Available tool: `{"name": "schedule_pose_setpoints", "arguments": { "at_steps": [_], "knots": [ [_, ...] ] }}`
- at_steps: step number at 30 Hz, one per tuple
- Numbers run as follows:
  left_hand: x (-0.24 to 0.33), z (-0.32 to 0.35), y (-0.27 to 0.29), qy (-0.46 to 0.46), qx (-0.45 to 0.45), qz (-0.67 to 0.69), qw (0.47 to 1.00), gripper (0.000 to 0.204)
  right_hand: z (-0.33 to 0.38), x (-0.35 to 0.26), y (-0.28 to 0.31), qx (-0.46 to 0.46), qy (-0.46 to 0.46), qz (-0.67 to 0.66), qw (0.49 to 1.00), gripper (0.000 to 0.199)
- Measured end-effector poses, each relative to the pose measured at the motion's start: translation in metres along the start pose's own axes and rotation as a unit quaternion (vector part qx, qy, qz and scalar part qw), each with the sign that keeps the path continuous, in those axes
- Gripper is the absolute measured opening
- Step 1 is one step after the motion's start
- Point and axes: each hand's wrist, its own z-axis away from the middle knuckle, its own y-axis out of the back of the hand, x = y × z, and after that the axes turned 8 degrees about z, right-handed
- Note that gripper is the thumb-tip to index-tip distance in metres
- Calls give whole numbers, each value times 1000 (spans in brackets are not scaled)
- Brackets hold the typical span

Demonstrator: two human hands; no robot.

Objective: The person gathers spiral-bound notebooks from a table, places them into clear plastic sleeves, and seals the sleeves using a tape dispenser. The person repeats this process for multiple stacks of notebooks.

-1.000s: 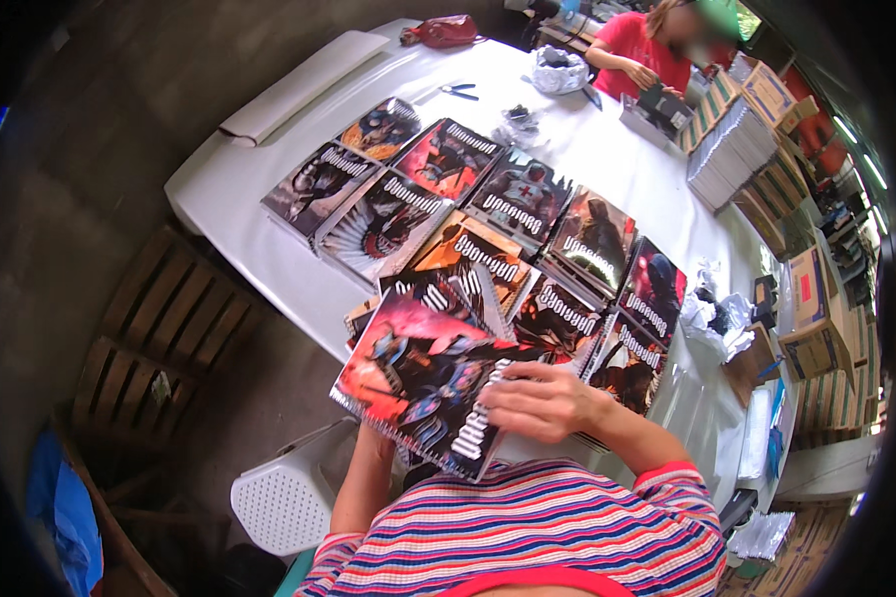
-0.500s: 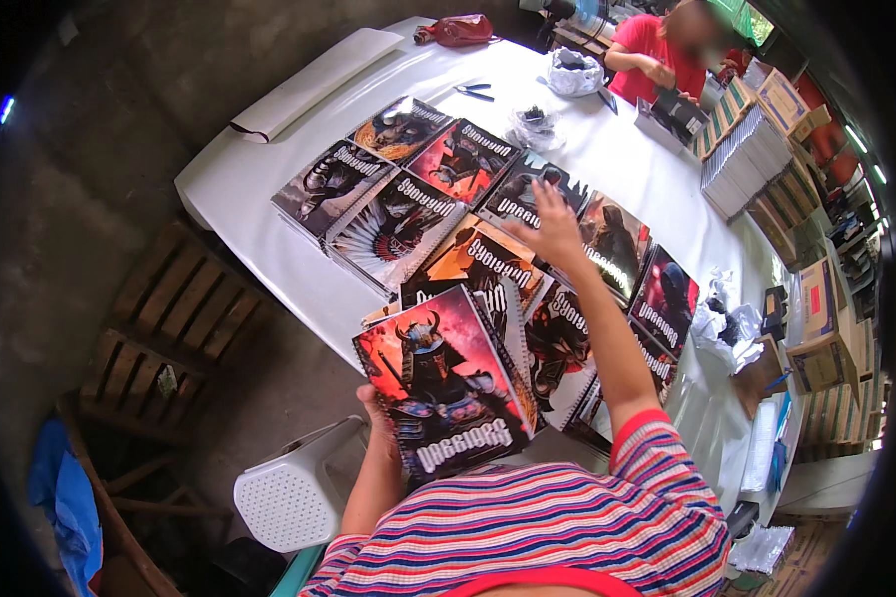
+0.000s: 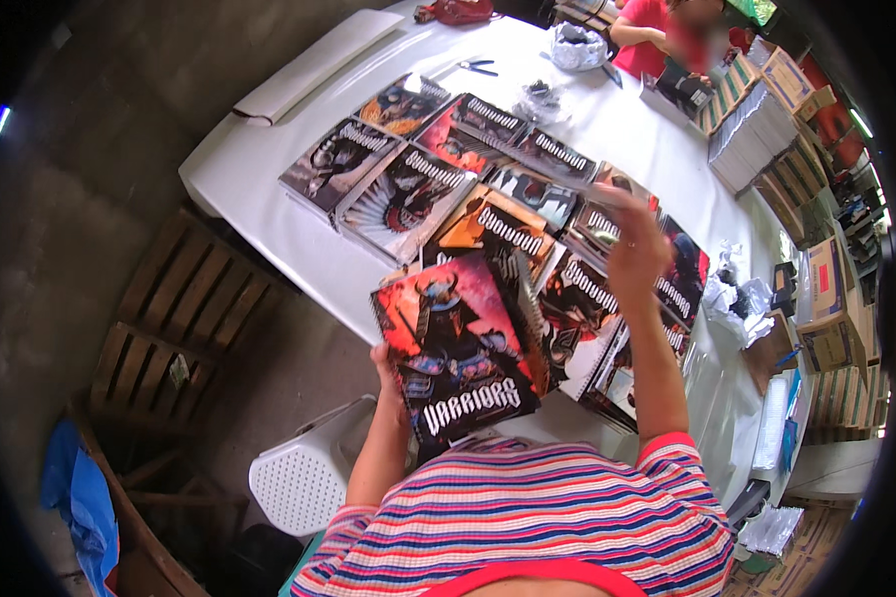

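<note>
My left hand (image 3: 384, 370) grips the left edge of a small stack of spiral notebooks (image 3: 458, 348) held in front of my chest. The top cover is red and black, with a horned, armoured warrior. Over the table my right hand (image 3: 635, 239) is blurred. Its fingers meet the right end of a tilted dark-covered spiral notebook (image 3: 558, 155), raised above the others. Beneath lies a notebook with a grey and white cover (image 3: 534, 196). Around them rest piles of notebooks, including one with a feathered figure (image 3: 403, 204) and one with an orange cover (image 3: 493, 234).
The piles lie on a white-covered table (image 3: 309, 289). Pliers (image 3: 478, 68), plastic bags (image 3: 577, 48) and a red pouch (image 3: 458, 11) are at the far side. A person in red (image 3: 647, 35) works there. Cardboard boxes (image 3: 826, 294) stand right; a white stool (image 3: 304, 493) stands lower left.
My right hand has moved right and nearer from the dark-covered notebook's pile, and that notebook is now lifted and tilted. The left hand's stack has shifted slightly right and down.
</note>
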Motion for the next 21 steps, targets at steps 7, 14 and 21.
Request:
{"name": "schedule_pose_setpoints", "arguments": {
  "at_steps": [7,14,21],
  "knots": [
    [-15,-13,-16,38,-10,-3,999,94,-8,17,-4,-347,-28,-440,827,14],
    [-31,-10,-27,51,-24,7,998,93,22,99,-8,-311,-154,92,933,48],
    [-3,-21,-15,21,-6,-38,999,91,114,151,20,-179,-150,268,935,26]
  ]
}}
